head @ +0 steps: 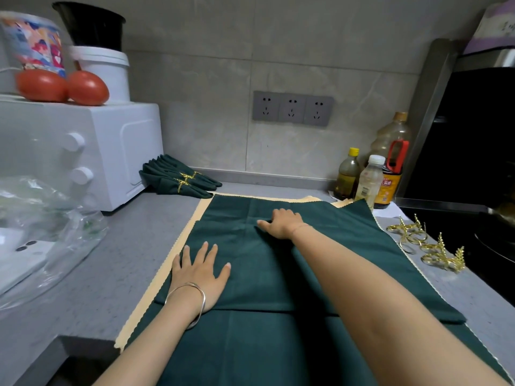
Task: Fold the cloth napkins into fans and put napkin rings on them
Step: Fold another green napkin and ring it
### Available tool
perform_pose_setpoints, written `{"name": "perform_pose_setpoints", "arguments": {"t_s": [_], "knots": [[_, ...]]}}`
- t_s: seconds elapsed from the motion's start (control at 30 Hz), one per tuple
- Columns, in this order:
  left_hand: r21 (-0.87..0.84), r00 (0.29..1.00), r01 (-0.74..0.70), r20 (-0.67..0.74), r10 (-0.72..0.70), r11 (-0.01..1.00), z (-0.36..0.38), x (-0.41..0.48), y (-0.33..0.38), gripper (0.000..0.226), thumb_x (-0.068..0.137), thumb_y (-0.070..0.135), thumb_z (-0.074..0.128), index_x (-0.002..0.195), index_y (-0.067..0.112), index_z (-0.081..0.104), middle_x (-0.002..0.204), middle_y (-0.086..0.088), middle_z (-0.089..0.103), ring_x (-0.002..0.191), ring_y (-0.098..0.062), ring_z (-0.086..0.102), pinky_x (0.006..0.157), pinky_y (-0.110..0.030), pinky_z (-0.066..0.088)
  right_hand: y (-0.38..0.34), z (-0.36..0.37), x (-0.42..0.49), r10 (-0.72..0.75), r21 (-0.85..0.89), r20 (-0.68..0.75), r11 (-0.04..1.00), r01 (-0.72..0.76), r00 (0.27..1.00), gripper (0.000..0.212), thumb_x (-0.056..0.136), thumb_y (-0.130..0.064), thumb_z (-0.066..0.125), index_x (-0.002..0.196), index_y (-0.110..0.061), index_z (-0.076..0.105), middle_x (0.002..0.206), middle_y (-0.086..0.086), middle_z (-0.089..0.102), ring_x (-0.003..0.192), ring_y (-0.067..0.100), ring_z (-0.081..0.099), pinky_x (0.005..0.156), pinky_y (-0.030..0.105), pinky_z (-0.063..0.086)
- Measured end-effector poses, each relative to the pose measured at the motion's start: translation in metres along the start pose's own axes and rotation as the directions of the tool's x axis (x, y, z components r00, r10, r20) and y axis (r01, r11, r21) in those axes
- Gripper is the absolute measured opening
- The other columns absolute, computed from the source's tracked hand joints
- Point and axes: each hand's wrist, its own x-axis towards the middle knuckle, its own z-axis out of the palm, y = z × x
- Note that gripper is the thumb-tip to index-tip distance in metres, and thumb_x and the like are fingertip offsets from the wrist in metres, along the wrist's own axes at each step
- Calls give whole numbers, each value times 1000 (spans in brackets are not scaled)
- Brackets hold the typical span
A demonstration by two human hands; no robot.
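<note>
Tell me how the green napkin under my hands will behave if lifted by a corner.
The napkin will probably flop and drape: it lies flat with soft creases under the left hand. Likely light, being thin cloth. Pushed, it may slide over the beige cloth beneath.

Nothing can be read for certain. Beyond the right grip [281,227] and off to its right, a red-and-orange label is seen on the dark sauce bottle [390,188]; characters are printed there, but they are too blurred to be made out. Just left of it, labels are carried by the small clear bottle [369,183] and the yellow-capped bottle [347,176], their print unreadable. High to the right, dark marks on a purple bag [498,26] are smeared. Far beyond the left grip [199,277], only coloured shapes are made out on the patterned tub [33,43].
</note>
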Motion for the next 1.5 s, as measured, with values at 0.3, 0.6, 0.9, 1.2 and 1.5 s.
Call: {"name": "perform_pose_setpoints", "arguments": {"t_s": [0.3,0.6,0.9,1.2,1.5], "knots": [[-9,1000,8,-8,-8,1000,-2,-3,2,63,98,55,12,153,28,-3,160,6,-9,147,-28,-11,119,-41,-4,-98,3,9,-262,165,0,952,258,965,54,90,-48,54,132,-14,50,136,11,47,128,29,39,105,40,34],[-228,985,4,-165,-43,974,-1,-4,1,67,98,52,25,151,17,6,157,-2,11,146,-22,7,119,-37,7,-93,0,-7,-394,301,-214,844,444,894,28,86,-25,65,111,-12,63,114,7,64,107,25,56,85,33,45],[-578,922,-155,-376,-93,801,-33,-29,-17,47,102,36,24,146,21,32,148,-3,35,136,-22,31,113,-38,22,-19,-19,-94,-435,292,-384,780,554,814,10,80,-13,68,85,-20,72,85,-7,73,83,12,67,80,35,52],[-48,990,-84,110,88,995,-20,-62,-7,51,103,38,5,152,30,-7,160,5,-7,148,-20,-5,118,-44,-5,52,-2,-168,-579,-31,-384,787,616,719,21,88,-32,58,103,-28,73,106,-14,71,99,6,65,76,14,42],[36,984,-120,137,115,992,-17,-69,1,52,103,37,6,151,25,-11,159,6,-14,147,-18,-8,119,-44,-5,69,16,-188,-580,-17,-298,798,603,758,33,95,-37,43,117,-31,67,122,-18,63,114,-1,56,88,15,44]]}}
